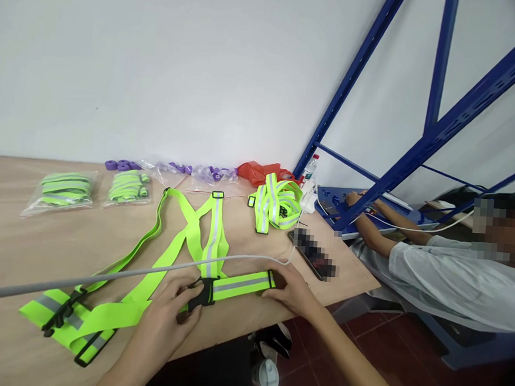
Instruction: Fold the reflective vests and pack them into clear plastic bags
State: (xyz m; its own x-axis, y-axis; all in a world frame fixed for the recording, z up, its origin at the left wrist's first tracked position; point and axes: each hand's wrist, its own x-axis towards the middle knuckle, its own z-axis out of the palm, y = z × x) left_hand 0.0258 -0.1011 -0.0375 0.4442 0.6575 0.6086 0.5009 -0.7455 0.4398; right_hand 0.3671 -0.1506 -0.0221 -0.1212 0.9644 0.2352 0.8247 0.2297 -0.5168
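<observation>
A neon-green reflective harness (174,252) with grey stripes lies spread over the table in front of me. My left hand (172,313) grips the black plastic buckle (206,291) at its near edge, thumb on top. From that buckle a short striped strap (242,284) runs right to a black slider (271,279). There my right hand (292,289) holds the strap's end between thumb and fingers. Left of my hands, a folded part of the harness carries another black buckle (64,310) and a black rectangular ring (92,349).
Bagged green straps (66,188) and a second bag (128,187) lie back left. A loose strap bundle (278,203) and a phone (312,255) are at the right. A grey cable (146,269) crosses my view. Beyond the blue rack (419,148), another person (454,277) works.
</observation>
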